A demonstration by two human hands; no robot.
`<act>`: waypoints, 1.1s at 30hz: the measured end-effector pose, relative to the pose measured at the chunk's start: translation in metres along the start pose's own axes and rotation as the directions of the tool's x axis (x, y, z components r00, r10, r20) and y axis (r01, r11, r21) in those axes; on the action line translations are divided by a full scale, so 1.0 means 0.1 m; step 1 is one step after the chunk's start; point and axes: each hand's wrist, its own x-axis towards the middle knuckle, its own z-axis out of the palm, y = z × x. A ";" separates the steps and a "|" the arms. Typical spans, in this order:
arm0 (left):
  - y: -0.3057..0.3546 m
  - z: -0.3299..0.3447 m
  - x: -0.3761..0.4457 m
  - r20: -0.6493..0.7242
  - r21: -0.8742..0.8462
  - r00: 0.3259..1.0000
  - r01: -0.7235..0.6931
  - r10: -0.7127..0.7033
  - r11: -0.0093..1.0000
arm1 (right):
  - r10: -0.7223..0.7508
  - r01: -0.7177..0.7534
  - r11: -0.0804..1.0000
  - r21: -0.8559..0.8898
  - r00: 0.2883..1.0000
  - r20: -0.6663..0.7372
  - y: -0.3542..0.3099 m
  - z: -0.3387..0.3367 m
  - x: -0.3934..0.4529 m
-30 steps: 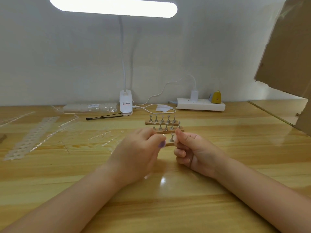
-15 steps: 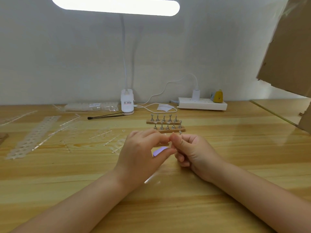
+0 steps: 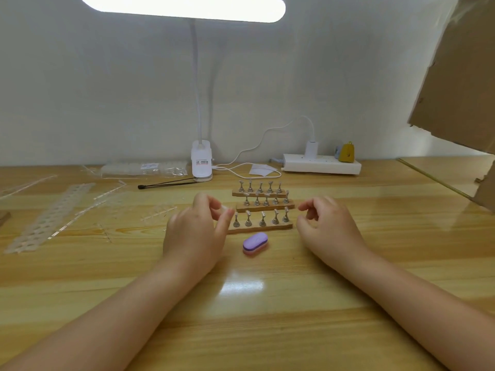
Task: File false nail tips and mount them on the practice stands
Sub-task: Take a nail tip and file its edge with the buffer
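- Far left of the three practice stands (image 3: pixel 261 207), perforated clear strips (image 3: pixel 51 215) and loose clear plastic pieces (image 3: pixel 158 211) lie flat on the wooden desk (image 3: pixel 267 317); they look like spent nail-tip carriers, though no single tip can be made out there.
- Left and behind the stands, a clear packet (image 3: pixel 144 168) rests by the wall, and a thin black tool (image 3: pixel 168 183) lies just in front of the lamp base (image 3: pixel 201 162).
- The left hand (image 3: pixel 197 231) hovers just left of the stands, fingers loosely curled, thumb and forefinger near each other; whether a clear tip sits between them cannot be told.
- The stands sit in three wooden rows, each with five upright metal holders; the tops look bare or carry something too small and clear to confirm.
- The purple and pink nail file block (image 3: pixel 255 243) lies on the desk just in front of the nearest stand row, touched by neither hand.
- The right hand (image 3: pixel 328 226) hovers just right of the stands, fingers loosely curled and apparently holding nothing.
- Right and behind the stands, a white power strip (image 3: pixel 321 164) sits against the wall.
- Judgement: with the file set down, this looks like a pause between filing and mounting. The next move probably calls for a fine pinch on a tip and a steady press onto one holder without tipping its neighbours.
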 end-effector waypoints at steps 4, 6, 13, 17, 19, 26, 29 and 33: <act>0.02 0.03 -0.02 0.049 0.069 0.998 -0.042 0.039 0.997 | 0.013 -0.002 0.996 -0.091 0.992 0.123 0.01 0.06 0.01; 0.02 0.04 -0.02 0.062 0.065 0.997 -0.042 0.038 0.997 | -0.006 0.022 0.994 -0.106 0.988 0.154 0.01 0.07 0.01; 0.02 0.05 -0.01 0.061 0.066 0.998 -0.013 0.009 0.998 | -0.008 0.015 0.998 -0.062 0.995 0.102 0.01 0.06 0.01; 0.02 0.05 -0.02 0.056 0.076 0.998 -0.016 0.012 0.997 | -0.005 0.007 1.000 -0.029 0.997 0.073 0.01 0.05 0.01; 0.02 0.05 -0.02 0.054 0.086 0.998 -0.024 0.019 0.996 | -0.014 0.014 1.000 0.000 0.996 0.088 0.00 0.04 0.03; 0.03 0.04 -0.04 0.031 0.091 0.999 -0.019 0.017 0.996 | -0.102 0.105 0.994 -0.036 0.993 0.066 -0.02 0.03 0.02; 0.04 0.01 -0.04 0.010 0.076 1.000 -0.027 0.026 0.997 | -0.158 0.157 0.986 -0.051 0.987 -0.020 -0.05 0.03 -0.02; 0.12 -0.05 -0.07 -0.070 -0.056 0.979 -0.198 0.194 0.979 | -0.196 0.205 0.973 0.105 0.977 -0.087 -0.11 0.00 -0.09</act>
